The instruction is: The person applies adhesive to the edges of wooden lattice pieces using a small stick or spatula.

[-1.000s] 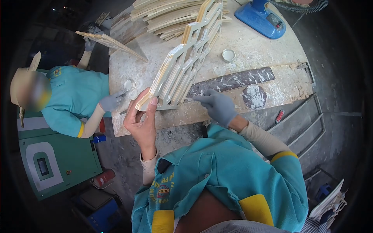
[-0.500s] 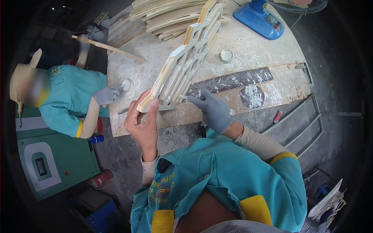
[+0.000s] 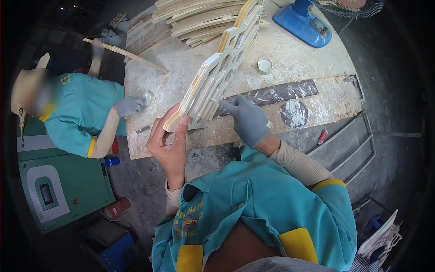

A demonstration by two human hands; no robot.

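My bare left hand [image 3: 168, 143] grips the lower end of a pale wooden lattice frame [image 3: 209, 72], thumb on the near side. The frame is tilted above the table, with white paste on parts of its edge. In my gloved right hand [image 3: 248, 119] is a small thin tool [image 3: 215, 101] with a pale tip, mostly hidden by the fingers. Its tip is at the lower slats of the frame; whether it touches cannot be told. A small tub of white paste [image 3: 265, 65] stands right of the frame.
The table [image 3: 149, 90] bears stacked curved wooden strips [image 3: 195, 20], a dark paste-smeared board [image 3: 272, 96], a round smeared disc [image 3: 294, 113] and a blue fan base [image 3: 303, 22]. At left, a co-worker [image 3: 86, 99] holds a wooden strip [image 3: 127, 53] near another tub [image 3: 148, 98].
My right hand and the tool tip have moved slightly up along the frame. The frame and my left hand have shifted a little to the right and down.
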